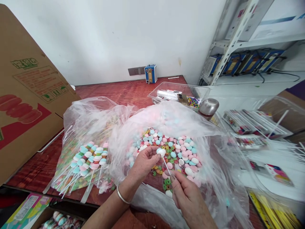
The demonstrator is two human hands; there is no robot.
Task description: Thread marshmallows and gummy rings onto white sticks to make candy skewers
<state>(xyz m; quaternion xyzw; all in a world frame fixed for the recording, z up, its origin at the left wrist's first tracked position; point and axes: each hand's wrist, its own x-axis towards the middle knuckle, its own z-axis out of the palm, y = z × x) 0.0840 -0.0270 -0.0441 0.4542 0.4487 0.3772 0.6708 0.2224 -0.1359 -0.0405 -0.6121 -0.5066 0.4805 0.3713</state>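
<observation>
My left hand [147, 160] pinches a white candy piece [161, 152] between thumb and fingers. A thin white stick [166, 166] runs from that candy down to my right hand [182, 187], whose thumb and fingers grip its lower end. Below both hands lies an opened clear plastic bag [200, 121] with many loose pink, white and blue candies [188, 152]. Small ring-shaped candies [167, 183] in green, yellow and red are mixed among them. To the left, a pile of candy skewers [89, 157] on white sticks rests on another plastic bag [90, 109].
A large cardboard box [30, 82] stands at the left. Behind the bags are a clear bin [164, 85], a metal cup [209, 106] and a blue-and-white device [151, 73]. At the right, packaged goods [257, 122] and loose white sticks lie beneath a shelf rack [228, 47].
</observation>
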